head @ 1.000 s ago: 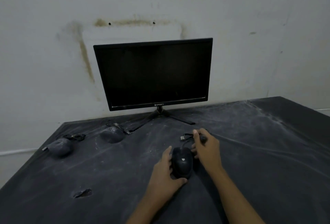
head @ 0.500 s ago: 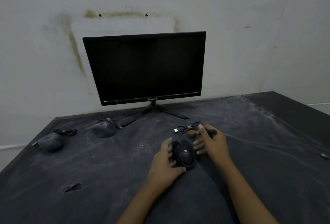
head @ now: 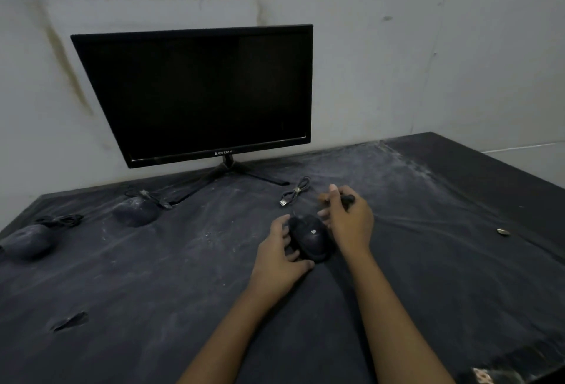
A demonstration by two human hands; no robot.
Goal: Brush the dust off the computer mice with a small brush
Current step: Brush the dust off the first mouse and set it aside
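Observation:
A black mouse (head: 310,238) with a small pale logo lies on the dusty dark cloth. My left hand (head: 279,253) grips its left side and rear. My right hand (head: 348,220) is just right of the mouse and holds a small brush (head: 347,199) with a dark handle; its brush end is blurred near my fingertips. The mouse's bundled cable (head: 295,192) lies behind it. Two dust-covered mice sit at the left: one (head: 136,212) near the monitor stand, another (head: 26,241) at the table's left edge.
A black monitor (head: 195,96) on a tripod stand stands against the stained wall at the back. A small metallic object (head: 503,232) lies on the cloth at the right. The cloth has a tear (head: 68,321) at the front left.
The view has shifted right and a little down. My right hand has drawn the brush from the front of the mouse out to its right. My left hand keeps its hold.

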